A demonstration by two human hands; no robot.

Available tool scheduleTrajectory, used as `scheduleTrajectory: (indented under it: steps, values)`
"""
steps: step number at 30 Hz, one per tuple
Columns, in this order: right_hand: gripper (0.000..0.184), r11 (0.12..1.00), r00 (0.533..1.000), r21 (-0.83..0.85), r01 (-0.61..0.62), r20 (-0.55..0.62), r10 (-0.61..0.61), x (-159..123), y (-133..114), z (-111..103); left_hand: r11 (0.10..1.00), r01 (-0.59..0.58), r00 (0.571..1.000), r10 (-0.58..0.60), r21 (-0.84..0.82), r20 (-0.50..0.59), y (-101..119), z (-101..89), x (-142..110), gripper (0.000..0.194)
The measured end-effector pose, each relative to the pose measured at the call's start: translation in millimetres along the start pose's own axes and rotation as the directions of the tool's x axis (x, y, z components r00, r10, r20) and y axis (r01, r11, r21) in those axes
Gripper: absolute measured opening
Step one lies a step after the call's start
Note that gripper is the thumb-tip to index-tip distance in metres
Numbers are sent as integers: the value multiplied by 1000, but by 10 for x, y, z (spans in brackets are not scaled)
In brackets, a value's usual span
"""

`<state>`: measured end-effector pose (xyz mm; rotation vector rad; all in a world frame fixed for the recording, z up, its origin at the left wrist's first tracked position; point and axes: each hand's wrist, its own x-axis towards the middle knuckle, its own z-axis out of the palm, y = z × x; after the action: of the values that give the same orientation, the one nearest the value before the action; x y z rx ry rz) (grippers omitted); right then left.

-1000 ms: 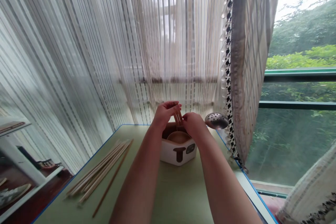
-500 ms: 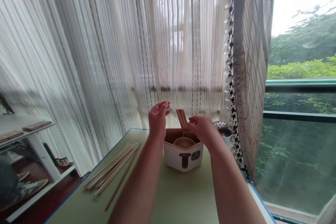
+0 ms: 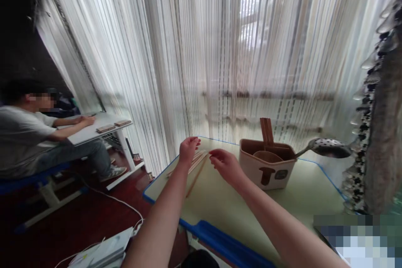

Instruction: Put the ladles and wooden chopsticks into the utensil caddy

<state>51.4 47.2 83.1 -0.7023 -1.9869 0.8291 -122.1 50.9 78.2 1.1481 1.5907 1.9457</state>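
My left hand (image 3: 187,149) hovers open just above a bundle of wooden chopsticks (image 3: 191,165) lying on the green table (image 3: 220,205). My right hand (image 3: 223,166) is beside it, fingers loosely curled and holding nothing, a little left of a white and brown utensil holder (image 3: 266,169). A few chopsticks (image 3: 266,131) stand upright in the holder's back compartment. A wooden spoon bowl (image 3: 267,156) rests in its front part.
A perforated metal ladle (image 3: 326,147) sticks out to the holder's right. Sheer striped curtains (image 3: 201,50) hang behind the table. At the left another person (image 3: 28,134) sits at a white desk (image 3: 94,127). Cables and a white box (image 3: 103,251) lie on the dark red floor.
Both hands have left the holder and moved left to the loose chopsticks on the table. The chopsticks set in the holder stay upright. My view has swung left, showing the seated person.
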Motion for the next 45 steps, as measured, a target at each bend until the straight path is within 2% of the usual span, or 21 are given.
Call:
scheduleTrajectory:
  steps: [3, 7, 13, 15, 18, 22, 26, 28, 33, 38, 45]
  values:
    - [28, 987, 997, -164, 1, 75, 12, -163, 331, 367, 933, -93, 990, 125, 347, -69, -271, -149, -133, 24]
    - [34, 920, 985, -386, 66, 171, 1, -261, 582, 465, 781, -155, 987, 148, 605, 61, -432, -126, -280, 24]
    - [35, 871, 987, -491, 13, 143, 66, -193, 657, 404, 616, -271, 958, 95, 739, 272, -486, -37, -338, 17]
    - [35, 870, 987, -493, -17, 131, 94, -182, 668, 407, 580, -288, 951, 76, 762, 301, -507, -32, -350, 17]
    - [35, 875, 987, -483, -37, 120, 108, -176, 683, 416, 564, -246, 954, -1, 788, 299, -541, -26, -362, 15]
    - [33, 885, 989, -464, -46, 104, 106, -167, 721, 422, 582, -191, 959, -61, 790, 277, -566, -19, -355, 6]
    - [37, 920, 991, -378, -102, 39, 126, -142, 790, 421, 631, -183, 963, -38, 754, 265, -569, -35, -329, 7]
    - [36, 944, 989, -300, -140, -3, 145, -124, 821, 414, 683, -172, 966, -23, 710, 256, -567, -47, -310, 9]
    - [29, 968, 967, -76, -239, -106, 230, -83, 853, 379, 902, -71, 954, -64, 426, 293, -539, -52, -282, 16]
    - [37, 947, 947, 189, -259, -144, 288, -79, 795, 352, 973, 67, 916, -149, 222, 372, -439, -55, -330, 17]
    - [30, 916, 921, 350, -195, -257, 294, -7, 625, 270, 992, -79, 876, 22, 100, 482, -204, -45, -449, 20]
